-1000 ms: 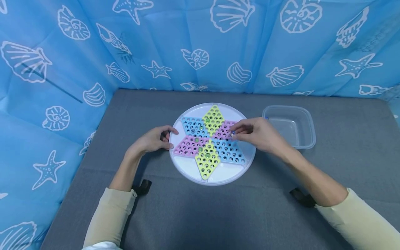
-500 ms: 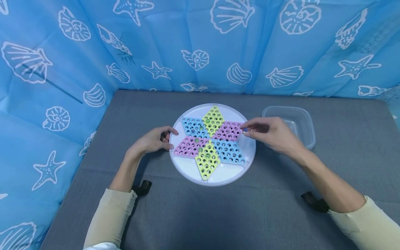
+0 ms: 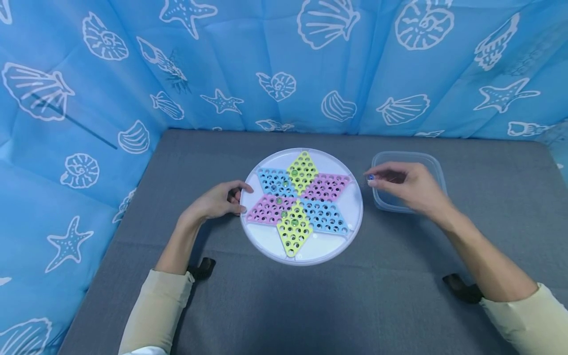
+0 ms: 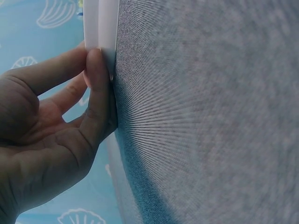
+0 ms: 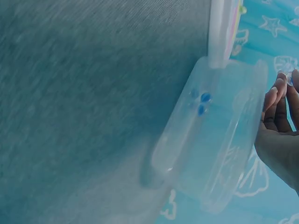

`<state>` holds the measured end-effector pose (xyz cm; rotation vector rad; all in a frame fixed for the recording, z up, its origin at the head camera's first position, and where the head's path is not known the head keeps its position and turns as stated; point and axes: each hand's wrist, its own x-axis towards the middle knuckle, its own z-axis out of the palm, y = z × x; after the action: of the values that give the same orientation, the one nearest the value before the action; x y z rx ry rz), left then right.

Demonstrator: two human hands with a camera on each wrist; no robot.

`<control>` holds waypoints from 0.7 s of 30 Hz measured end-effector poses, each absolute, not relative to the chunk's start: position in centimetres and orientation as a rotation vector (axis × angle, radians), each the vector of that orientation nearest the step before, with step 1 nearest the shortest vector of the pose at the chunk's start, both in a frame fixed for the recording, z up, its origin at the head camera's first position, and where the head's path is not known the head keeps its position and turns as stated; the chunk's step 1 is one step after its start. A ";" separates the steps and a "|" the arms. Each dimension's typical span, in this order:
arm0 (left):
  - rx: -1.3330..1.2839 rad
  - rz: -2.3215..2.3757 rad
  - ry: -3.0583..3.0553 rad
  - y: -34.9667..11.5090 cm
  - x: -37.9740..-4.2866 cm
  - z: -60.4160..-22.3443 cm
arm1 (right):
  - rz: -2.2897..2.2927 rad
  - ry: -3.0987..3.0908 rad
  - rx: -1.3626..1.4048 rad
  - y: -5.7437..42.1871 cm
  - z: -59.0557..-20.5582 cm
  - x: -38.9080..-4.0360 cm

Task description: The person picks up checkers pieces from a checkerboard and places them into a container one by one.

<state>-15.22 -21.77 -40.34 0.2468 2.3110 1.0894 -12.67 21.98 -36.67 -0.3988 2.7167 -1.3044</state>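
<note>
A round white Chinese checkers board (image 3: 317, 246) bears a star of yellow, pink and blue perforated sections. Several glass marbles sit in its holes, among them a green marble (image 3: 295, 222) on the near yellow section. My left hand (image 3: 217, 198) holds the board's left rim with its fingertips, seen close in the left wrist view. Between thumb and fingertips, my right hand (image 3: 410, 185) pinches a blue and clear marble (image 3: 371, 178). That hand is over the left part of a clear plastic container (image 3: 437, 165). Blue marbles (image 5: 203, 102) show inside the container in the right wrist view.
Board and container stand on a grey cloth-covered table (image 3: 284, 305). A blue curtain (image 3: 301, 64) with white shell and starfish prints hangs behind and to the left. A dark strap end (image 3: 461, 287) juts out at the right wrist, and another strap end (image 3: 201, 268) at the left.
My right hand has drawn back to the right with the blue marble, from over the pink section to the container's left side. The left hand and the board have stayed in place.
</note>
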 end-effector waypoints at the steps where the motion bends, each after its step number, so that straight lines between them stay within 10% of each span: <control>1: 0.244 1.089 2.312 -21.8 -15.2 -40.3 | -1.309 2.716 -0.383 22.2 -36.8 -12.8; 21: 0.269 1.069 2.300 -21.7 -15.3 -40.2 | -1.219 2.726 -0.180 24.0 -37.8 -13.8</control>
<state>-15.27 -21.73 -40.24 0.2694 2.3001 1.0687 -13.79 24.01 -37.82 -0.1801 2.7259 -1.2189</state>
